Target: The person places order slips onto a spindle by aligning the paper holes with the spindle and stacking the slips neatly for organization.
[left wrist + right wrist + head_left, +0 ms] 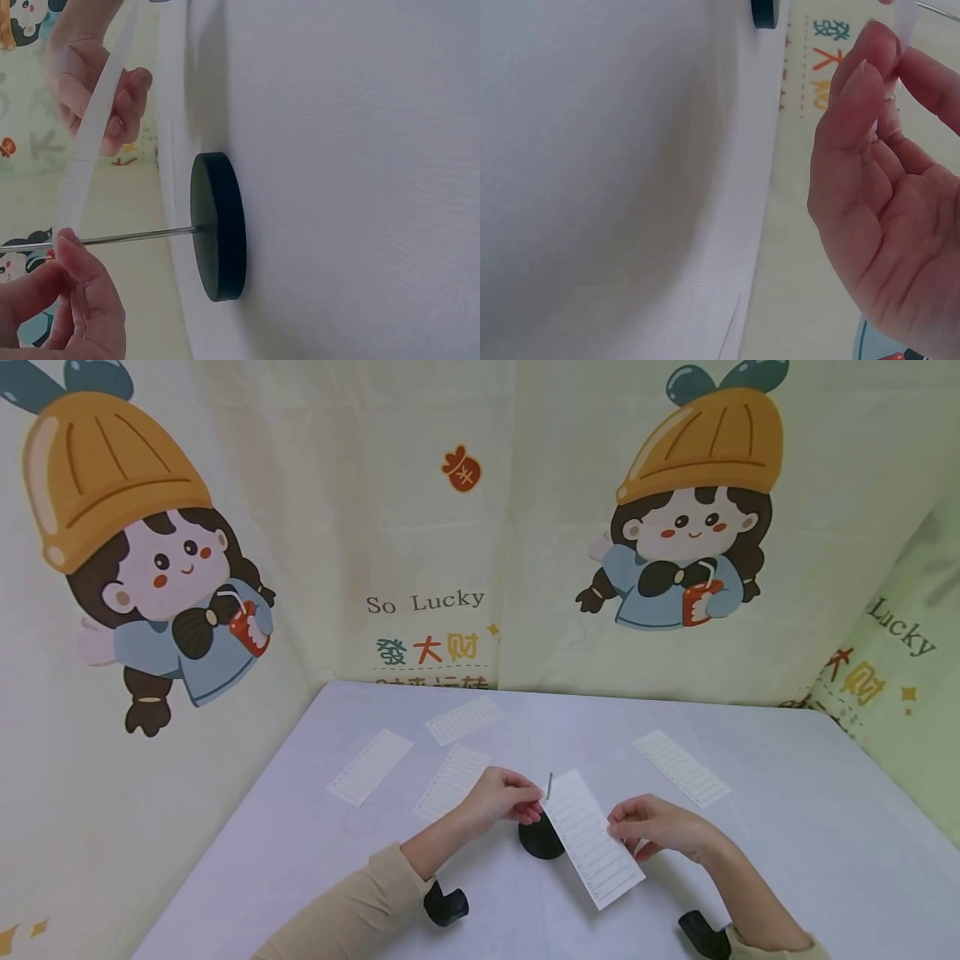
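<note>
A white paper slip (592, 839) with printed lines is stretched between the two hands, slanting down to the right. My left hand (501, 795) pinches its upper left corner, right beside the thin metal spike of a paper spike (142, 236). In the left wrist view, the metal rod shows on both sides of the slip's pinched end. The round black base (540, 839) stands on the table below, partly hidden by the slip. My right hand (663, 828) pinches the slip's right edge between thumb and fingers.
Several similar slips lie on the white table (300, 877): one slip (371, 767) at the left, another slip (463, 720) at the back, one slip (450, 783) behind the left forearm and one slip (681, 768) at the right. A printed curtain (555, 568) hangs behind the table.
</note>
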`<state>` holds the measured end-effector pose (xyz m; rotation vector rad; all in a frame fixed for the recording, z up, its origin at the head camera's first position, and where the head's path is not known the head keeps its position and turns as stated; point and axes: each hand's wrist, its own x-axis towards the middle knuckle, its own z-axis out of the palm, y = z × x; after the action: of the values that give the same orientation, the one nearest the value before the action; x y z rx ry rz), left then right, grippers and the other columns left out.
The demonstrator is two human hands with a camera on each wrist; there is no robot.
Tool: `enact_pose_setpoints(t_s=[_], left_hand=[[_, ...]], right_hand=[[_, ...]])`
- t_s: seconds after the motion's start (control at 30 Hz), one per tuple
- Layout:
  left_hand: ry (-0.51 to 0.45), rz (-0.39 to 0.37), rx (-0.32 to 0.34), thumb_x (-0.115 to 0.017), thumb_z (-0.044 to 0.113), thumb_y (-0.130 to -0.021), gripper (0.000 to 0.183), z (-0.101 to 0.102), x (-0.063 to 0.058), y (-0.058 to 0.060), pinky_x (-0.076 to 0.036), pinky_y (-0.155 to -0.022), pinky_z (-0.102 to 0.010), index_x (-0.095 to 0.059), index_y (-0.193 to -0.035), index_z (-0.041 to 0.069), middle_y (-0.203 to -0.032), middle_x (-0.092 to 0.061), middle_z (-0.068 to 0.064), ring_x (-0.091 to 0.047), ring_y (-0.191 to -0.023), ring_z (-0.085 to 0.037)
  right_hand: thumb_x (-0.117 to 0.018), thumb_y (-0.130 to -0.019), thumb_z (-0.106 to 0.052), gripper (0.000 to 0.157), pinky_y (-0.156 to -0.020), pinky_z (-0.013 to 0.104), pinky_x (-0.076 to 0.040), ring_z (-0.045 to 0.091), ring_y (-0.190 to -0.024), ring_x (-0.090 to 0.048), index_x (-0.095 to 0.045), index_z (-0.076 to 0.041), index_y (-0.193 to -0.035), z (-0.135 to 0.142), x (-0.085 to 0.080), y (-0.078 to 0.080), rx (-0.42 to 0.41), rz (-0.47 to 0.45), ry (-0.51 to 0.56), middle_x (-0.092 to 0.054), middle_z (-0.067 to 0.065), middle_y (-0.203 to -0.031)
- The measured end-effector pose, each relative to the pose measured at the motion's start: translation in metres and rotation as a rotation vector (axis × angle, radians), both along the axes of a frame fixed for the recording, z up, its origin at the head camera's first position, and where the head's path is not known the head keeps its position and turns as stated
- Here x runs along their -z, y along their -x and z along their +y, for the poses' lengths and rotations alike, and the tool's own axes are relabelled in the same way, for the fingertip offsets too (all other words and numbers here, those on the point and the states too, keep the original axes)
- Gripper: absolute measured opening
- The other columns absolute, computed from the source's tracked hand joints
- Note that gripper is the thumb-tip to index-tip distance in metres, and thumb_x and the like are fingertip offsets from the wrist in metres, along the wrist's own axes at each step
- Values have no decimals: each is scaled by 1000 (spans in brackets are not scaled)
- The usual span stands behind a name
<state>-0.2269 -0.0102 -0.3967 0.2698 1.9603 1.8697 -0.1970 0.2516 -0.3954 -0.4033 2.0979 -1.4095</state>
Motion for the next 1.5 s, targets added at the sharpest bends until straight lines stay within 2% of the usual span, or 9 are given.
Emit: enact_pose_setpoints(t_s=[0.3, 0.53, 0.83, 1.03, 1.27, 1.5], left_hand=[[13, -51, 45, -61, 4, -85, 15, -3, 15, 3, -54, -59, -28, -63, -89, -11, -68, -64, -11, -62, -56, -13], [78, -78, 68, -63, 2, -83, 13, -4, 22, 4, -54, -58, -30, -65, -85, -10, -65, -64, -10, -61, -53, -14], [170, -96, 27, -64, 0, -81, 9, 2, 29, 2, -53, -52, -27, -64, -81, -8, -63, -64, -12, -59, -49, -12], [182, -111, 18, -63, -2, -80, 8, 4, 30, 4, -53, -50, -28, -63, -79, -10, -62, -64, -13, -58, -47, -12], [215, -93, 10, -64, -2, -80, 7, 6, 31, 4, -53, -50, -29, -64, -78, -10, -64, -65, -17, -59, -47, -13], [221, -105, 8, -65, -1, -79, 7, 5, 32, 5, -54, -51, -31, -63, -79, -8, -67, -66, -19, -60, -48, -15]], right_hand=[[-62, -86, -19, 18, -54, 26, -48, 13, -60, -54, -59, -1, -86, -6, 8, 1, 21, -46, -96, -58, 1, -69], [-63, -84, -16, 14, -48, 20, -44, 10, -55, -51, -59, -2, -83, -10, 12, 2, 33, -67, -160, -56, -1, -63], [-64, -82, -14, 12, -43, 18, -41, 9, -48, -50, -61, -3, -78, -12, 18, 3, 25, -67, -219, -56, 0, -59], [-64, -83, -14, 13, -42, 17, -40, 9, -47, -49, -61, -4, -75, -15, 18, 2, 21, -43, -258, -56, 1, -58], [-65, -83, -15, 15, -42, 17, -40, 9, -47, -48, -60, -5, -74, -17, 18, -1, 28, -7, -309, -55, 1, -57], [-65, -83, -15, 15, -41, 17, -40, 8, -47, -48, -60, -5, -74, -18, 17, -1, 25, -20, -299, -55, 0, -57]])
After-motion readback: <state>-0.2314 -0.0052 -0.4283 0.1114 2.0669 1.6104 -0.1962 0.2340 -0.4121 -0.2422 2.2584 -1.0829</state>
